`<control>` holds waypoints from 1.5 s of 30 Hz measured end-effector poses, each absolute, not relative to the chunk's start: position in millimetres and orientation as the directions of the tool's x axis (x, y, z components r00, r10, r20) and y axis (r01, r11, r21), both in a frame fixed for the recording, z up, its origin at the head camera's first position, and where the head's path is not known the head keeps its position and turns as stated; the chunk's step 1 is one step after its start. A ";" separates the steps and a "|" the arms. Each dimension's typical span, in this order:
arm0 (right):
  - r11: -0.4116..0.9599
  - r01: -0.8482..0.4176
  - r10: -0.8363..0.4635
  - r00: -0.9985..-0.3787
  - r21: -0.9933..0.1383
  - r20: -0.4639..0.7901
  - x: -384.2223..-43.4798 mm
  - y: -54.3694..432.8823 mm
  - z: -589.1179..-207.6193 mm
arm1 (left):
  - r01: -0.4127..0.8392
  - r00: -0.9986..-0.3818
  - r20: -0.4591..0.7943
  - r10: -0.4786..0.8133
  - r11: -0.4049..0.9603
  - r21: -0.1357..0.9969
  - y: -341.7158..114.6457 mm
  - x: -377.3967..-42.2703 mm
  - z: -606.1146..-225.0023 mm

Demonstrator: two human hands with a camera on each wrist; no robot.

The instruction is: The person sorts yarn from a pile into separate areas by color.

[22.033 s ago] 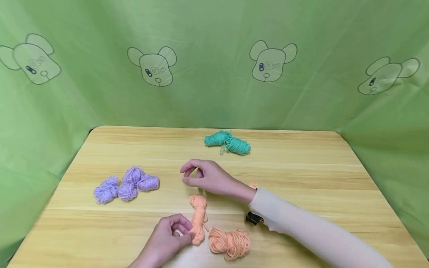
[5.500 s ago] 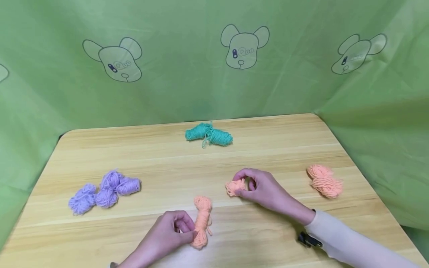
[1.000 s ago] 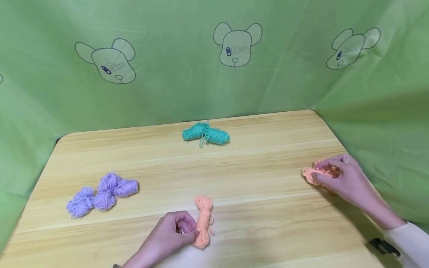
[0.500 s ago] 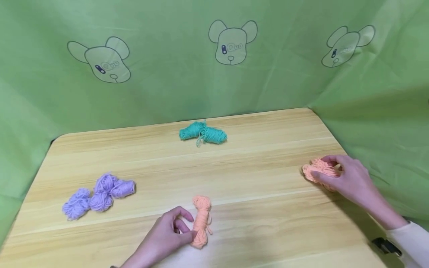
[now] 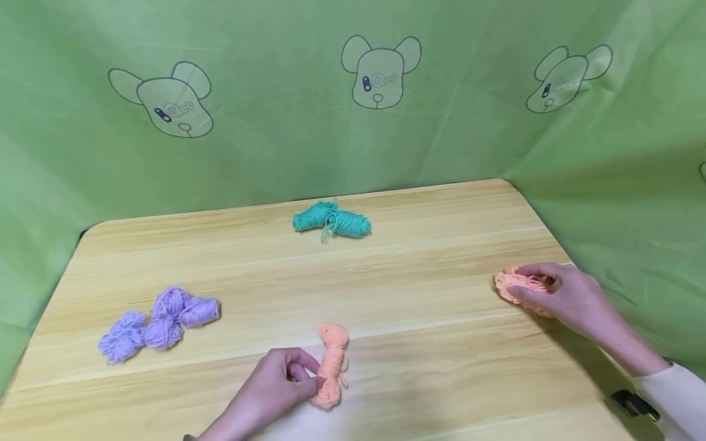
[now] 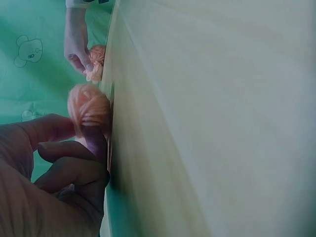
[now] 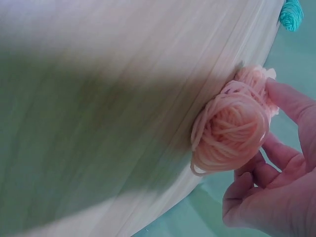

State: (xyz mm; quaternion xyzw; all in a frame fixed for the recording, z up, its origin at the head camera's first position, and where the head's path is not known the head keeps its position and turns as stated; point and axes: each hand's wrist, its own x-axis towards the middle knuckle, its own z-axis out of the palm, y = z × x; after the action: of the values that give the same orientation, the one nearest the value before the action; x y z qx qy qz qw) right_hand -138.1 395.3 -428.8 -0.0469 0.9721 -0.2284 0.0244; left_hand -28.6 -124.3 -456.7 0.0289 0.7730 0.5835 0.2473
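Note:
My left hand [image 5: 276,386] pinches the near end of a peach yarn skein [image 5: 333,358], tied at its waist, lying at the front middle of the table; its rounded end [image 6: 89,106] fills the space before the fingers in the left wrist view. At the table's right side, my right hand [image 5: 579,300] holds a small peach yarn skein [image 7: 252,76] between thumb and fingers. It sits against a thicker peach yarn skein [image 7: 232,131], whose looped end faces the right wrist camera. In the head view the hand partly covers both.
Several purple yarn skeins [image 5: 165,318] lie clustered on the left of the wooden table [image 5: 419,380]. Two teal yarn skeins [image 5: 333,219] lie together near the back edge. A green cloth [image 5: 276,159] with bear drawings hangs around the back and sides.
Since 5.5 s ago, my right hand has carried the small peach skein from the middle to the thicker one at right. The thicker skein lay near my left hand 22 s ago. Left hand stays put.

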 end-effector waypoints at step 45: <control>0.896 -0.156 -0.148 -0.988 -0.416 0.052 -136.3 389.9 -423.9 | -0.187 -0.955 -0.193 0.224 0.049 0.981 -32.4 -79.0 -435.1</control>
State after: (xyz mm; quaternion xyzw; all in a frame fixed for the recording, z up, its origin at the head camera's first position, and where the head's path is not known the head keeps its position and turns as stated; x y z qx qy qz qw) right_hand -136.3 389.9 -423.9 -0.0783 0.9736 -0.2142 -0.0093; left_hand -79.0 -32.4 -435.1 0.0131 0.7086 0.6896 0.1493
